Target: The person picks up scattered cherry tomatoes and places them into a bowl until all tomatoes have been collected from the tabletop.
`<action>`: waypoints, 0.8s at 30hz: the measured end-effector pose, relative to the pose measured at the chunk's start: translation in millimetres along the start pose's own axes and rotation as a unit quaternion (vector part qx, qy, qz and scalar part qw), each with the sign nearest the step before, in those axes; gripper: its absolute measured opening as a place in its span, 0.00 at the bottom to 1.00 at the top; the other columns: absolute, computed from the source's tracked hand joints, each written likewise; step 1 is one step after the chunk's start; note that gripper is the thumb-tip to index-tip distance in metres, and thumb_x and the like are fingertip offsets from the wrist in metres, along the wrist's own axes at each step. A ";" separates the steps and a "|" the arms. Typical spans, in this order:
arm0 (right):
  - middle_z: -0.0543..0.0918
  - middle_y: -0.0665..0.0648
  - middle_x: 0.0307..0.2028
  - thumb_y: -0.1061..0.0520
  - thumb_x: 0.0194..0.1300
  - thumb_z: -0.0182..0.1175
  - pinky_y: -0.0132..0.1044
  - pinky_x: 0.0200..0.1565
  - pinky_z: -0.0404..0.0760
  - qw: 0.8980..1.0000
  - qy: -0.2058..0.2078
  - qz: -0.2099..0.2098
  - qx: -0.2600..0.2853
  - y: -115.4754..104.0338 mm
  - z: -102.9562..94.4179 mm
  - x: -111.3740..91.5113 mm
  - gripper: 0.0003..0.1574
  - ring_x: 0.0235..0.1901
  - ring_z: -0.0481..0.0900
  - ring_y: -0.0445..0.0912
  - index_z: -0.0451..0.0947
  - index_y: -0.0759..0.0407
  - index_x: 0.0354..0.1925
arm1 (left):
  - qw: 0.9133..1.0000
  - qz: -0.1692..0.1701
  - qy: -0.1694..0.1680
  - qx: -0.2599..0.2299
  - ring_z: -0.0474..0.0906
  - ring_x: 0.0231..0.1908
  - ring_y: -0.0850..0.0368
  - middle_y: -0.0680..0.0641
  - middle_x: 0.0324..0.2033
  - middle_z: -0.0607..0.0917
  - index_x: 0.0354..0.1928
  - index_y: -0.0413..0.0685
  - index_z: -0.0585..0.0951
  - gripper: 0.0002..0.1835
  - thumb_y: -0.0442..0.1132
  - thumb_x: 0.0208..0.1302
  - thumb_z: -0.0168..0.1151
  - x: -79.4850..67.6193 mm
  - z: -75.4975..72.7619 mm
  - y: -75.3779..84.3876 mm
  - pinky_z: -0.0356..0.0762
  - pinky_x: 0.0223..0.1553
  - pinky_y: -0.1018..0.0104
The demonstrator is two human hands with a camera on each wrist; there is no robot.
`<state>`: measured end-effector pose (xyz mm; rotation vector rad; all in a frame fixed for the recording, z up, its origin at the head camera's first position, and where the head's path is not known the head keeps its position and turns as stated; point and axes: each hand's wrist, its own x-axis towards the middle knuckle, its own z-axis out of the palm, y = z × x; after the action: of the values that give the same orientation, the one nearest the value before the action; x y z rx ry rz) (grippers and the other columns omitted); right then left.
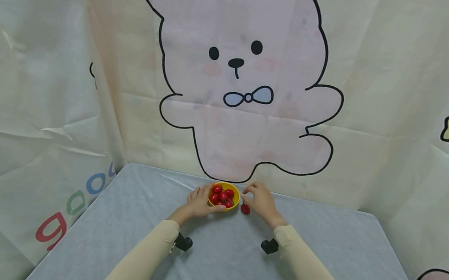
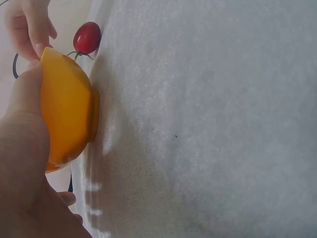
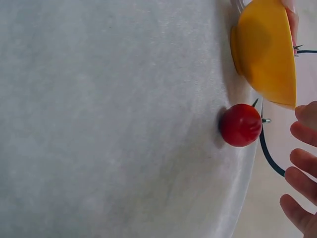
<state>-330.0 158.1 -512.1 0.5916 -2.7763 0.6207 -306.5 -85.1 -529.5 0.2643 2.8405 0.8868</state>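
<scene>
A yellow bowl (image 1: 238, 193) holds several red cherry tomatoes (image 1: 223, 196) near the table's far edge. My left hand (image 1: 200, 203) grips its left side, thumb along the near rim; the left wrist view shows the bowl's outer wall (image 2: 67, 109). Just right of the bowl, a loose cherry tomato (image 1: 245, 209) with a green stem lies on the table, and it shows whole in the right wrist view (image 3: 240, 125). Over it hovers my right hand (image 1: 262, 203), fingers loosely bent and apart, holding nothing. Whether its fingertips touch the bowl's rim, I cannot tell.
A pale grey cloth covers the table (image 1: 226, 261). Directly behind its far edge hangs a cream curtain (image 1: 372, 167) printed with a cartoon animal. More printed fabric closes in both sides. Dark wrist-worn devices (image 1: 184, 242) sit beneath both forearms.
</scene>
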 end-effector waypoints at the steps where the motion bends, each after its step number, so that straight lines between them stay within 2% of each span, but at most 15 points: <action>1: 0.82 0.55 0.45 0.51 0.63 0.67 0.49 0.52 0.80 1.000 -0.004 -0.001 0.004 0.7 0.2 -1.0 0.08 0.49 0.77 0.52 0.85 0.52 0.37 | 1.000 0.000 0.000 0.000 0.48 0.75 0.34 0.40 0.75 0.58 0.78 0.54 0.48 0.57 0.73 0.55 0.60 0.1 0.2 0.0 0.45 0.73 0.34; 9: 0.80 0.51 0.44 0.51 0.61 0.69 0.47 0.50 0.80 0.998 -0.048 0.000 0.033 7.8 2.2 -8.9 0.03 0.47 0.77 0.50 0.85 0.47 0.32 | 1.000 0.000 -0.003 0.000 0.48 0.75 0.34 0.40 0.75 0.58 0.78 0.54 0.48 0.58 0.73 0.55 0.61 0.1 0.3 0.3 0.44 0.73 0.34; 15: 0.81 0.53 0.45 0.52 0.60 0.70 0.49 0.53 0.79 0.996 -0.069 -0.021 0.043 8.6 2.4 -11.6 0.05 0.47 0.77 0.49 0.87 0.51 0.33 | 1.000 0.002 -0.003 0.001 0.47 0.75 0.35 0.40 0.76 0.57 0.78 0.54 0.48 0.58 0.73 0.55 0.61 -0.2 -0.3 -0.7 0.44 0.73 0.34; 24: 0.80 0.57 0.47 0.54 0.59 0.71 0.51 0.56 0.76 0.993 -0.103 -0.048 0.045 10.8 2.5 -15.8 0.06 0.48 0.74 0.50 0.88 0.51 0.36 | 1.000 -0.004 -0.007 0.001 0.46 0.76 0.35 0.40 0.76 0.56 0.79 0.56 0.47 0.58 0.75 0.54 0.59 1.3 1.1 -2.2 0.43 0.74 0.34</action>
<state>-320.9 171.2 -523.0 0.8481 -2.8989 0.7034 -307.9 -86.1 -531.8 0.2570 2.8281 0.8767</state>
